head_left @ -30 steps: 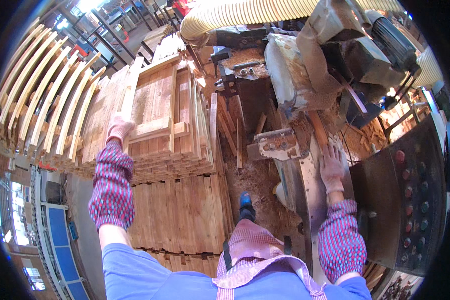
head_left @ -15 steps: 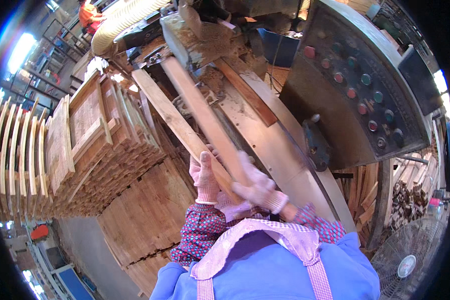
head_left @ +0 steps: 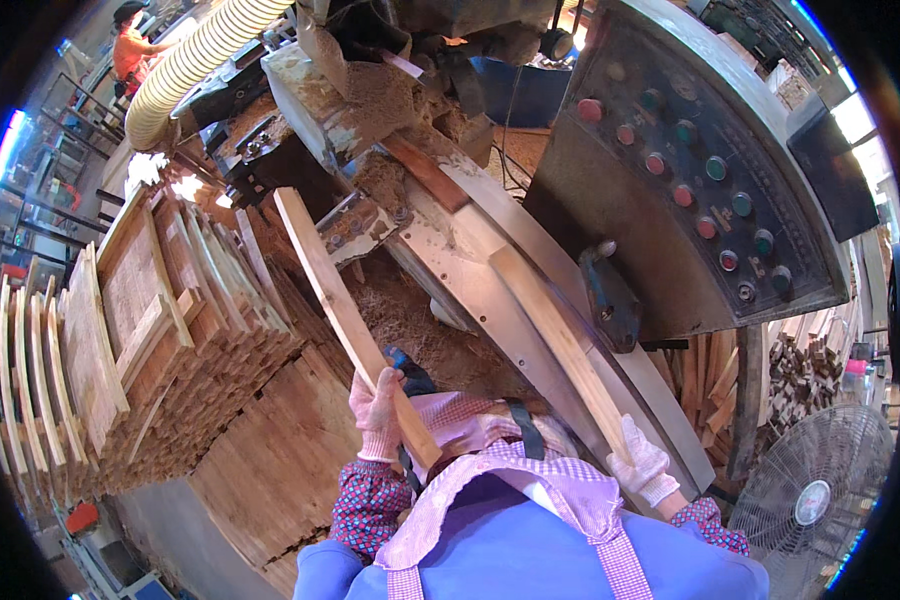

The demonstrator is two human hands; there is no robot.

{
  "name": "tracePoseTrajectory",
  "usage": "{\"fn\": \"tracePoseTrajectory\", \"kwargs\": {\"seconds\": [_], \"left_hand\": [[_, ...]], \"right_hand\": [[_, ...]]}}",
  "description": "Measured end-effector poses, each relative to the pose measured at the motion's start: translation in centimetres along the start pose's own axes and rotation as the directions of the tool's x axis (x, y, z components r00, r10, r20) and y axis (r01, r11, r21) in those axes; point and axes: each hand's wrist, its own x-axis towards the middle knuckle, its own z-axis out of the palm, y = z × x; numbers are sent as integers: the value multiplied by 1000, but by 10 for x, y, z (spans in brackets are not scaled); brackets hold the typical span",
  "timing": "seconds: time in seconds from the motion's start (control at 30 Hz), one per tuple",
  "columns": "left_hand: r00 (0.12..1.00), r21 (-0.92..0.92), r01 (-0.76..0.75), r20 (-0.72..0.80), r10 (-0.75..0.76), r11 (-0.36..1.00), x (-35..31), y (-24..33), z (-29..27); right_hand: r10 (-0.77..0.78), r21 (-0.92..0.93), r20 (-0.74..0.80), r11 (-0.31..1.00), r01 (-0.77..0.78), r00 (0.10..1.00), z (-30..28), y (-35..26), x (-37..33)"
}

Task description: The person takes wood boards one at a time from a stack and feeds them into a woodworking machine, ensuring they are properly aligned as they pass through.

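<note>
My left hand [head_left: 376,413], in a pale knit glove, is closed around a long narrow wooden strip [head_left: 332,290] held slanting up and away to the left of the machine. Beyond the machine table's edge, my right hand [head_left: 643,459], gloved alike, grips the near end of a second wooden strip [head_left: 558,345]. That strip lies along the metal machine table [head_left: 460,245], beside its guide rail. Farther up the same table, a darker reddish strip [head_left: 426,172] runs toward the sawdust-covered machine head [head_left: 370,105].
A big stack of wooden strips [head_left: 170,330] stands at the left. A control panel [head_left: 700,170] with red and green buttons rises at the right, a caged fan [head_left: 815,490] below it. A ribbed hose [head_left: 195,70] crosses the far left, near another person [head_left: 133,50].
The two strips have been moved apart. My right hand has carried one rightward onto the machine table, while my left keeps the other. The reddish strip has moved farther up the table.
</note>
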Motion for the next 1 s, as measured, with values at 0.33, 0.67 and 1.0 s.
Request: {"fn": "tracePoseTrajectory", "kwargs": {"seconds": [0.33, 0.67, 1.0], "left_hand": [[1000, -39, -11, 1, 11, 999, 12, -1, 12], [994, -75, -73, 71, 78, 995, 33, 2, 19], [951, -241, -273, 77, 298, 932, 59, 6, 69]], "right_hand": [[-297, -187, -443, 953, 237, 846, 33, -67, 184], [-453, -399, -389, 868, 297, 802, 14, -133, 387], [-347, 954, -78, 246, 171, 935, 8, -222, 333]]}}
